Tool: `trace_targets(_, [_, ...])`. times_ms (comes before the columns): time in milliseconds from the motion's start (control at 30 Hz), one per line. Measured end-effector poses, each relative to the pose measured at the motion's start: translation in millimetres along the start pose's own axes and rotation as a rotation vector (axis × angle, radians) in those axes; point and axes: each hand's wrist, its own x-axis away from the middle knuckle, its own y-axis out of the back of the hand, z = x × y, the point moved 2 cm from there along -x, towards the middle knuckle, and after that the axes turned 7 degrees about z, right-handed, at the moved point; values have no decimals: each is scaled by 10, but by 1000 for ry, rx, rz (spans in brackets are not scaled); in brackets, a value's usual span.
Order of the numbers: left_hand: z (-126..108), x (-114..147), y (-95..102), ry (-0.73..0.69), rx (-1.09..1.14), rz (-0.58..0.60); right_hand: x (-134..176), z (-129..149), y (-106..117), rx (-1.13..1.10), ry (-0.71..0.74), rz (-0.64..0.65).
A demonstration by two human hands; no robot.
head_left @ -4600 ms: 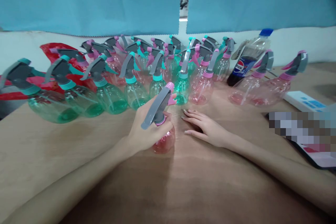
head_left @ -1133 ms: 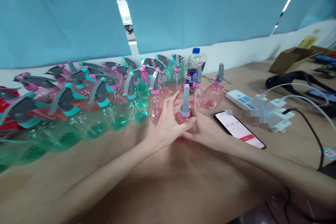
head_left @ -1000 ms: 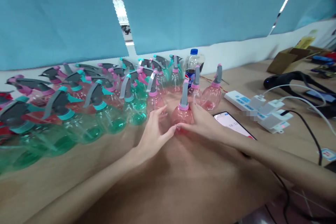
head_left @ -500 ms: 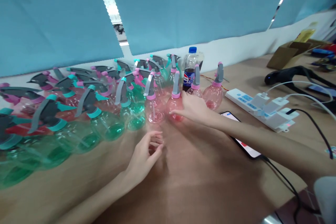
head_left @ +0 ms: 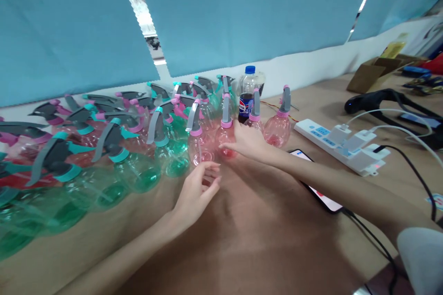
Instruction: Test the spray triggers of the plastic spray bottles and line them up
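Note:
A pink spray bottle (head_left: 224,140) with a pink collar and grey trigger head stands upright on the table. My right hand (head_left: 249,140) wraps its body from the right, thumb in front and the other fingers hidden behind. My left hand (head_left: 197,190) hovers over the table, loosely curved with thumb and fingers apart, and holds nothing. Closest to its fingertips is another pink spray bottle (head_left: 201,146). Left of that stands a green spray bottle (head_left: 175,159) with a turquoise collar. Two more pink ones, including the rightmost spray bottle (head_left: 277,129), are beyond my right hand.
Several green and pink spray bottles crowd the left side along the wall. Behind the held bottle stands a cola bottle (head_left: 246,101). A phone (head_left: 334,203) lies beneath my right forearm, near a white power strip (head_left: 311,131) with chargers and cables. A cardboard box (head_left: 367,73) sits farther right.
My left hand has moved slightly right and nearer the pink bottles. My right hand stays around the same bottle. The whole view has shifted a little.

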Motion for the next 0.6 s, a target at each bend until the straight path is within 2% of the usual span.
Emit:
trace_targets(133, [-15,-29,24,11,-30,4,86,23,37,15,-4,34])
trace_targets(300, [-38,-54,-2,0,-59,8,409,-72,120,-40,58,-7])
trace_targets(500, [-59,-67,-120,-40,-90,26,729,-539,234,-178,203,-125])
trace_targets(600, [-78,-85,-222,-59,-63,22,698,-797,264,-217,156,-217])
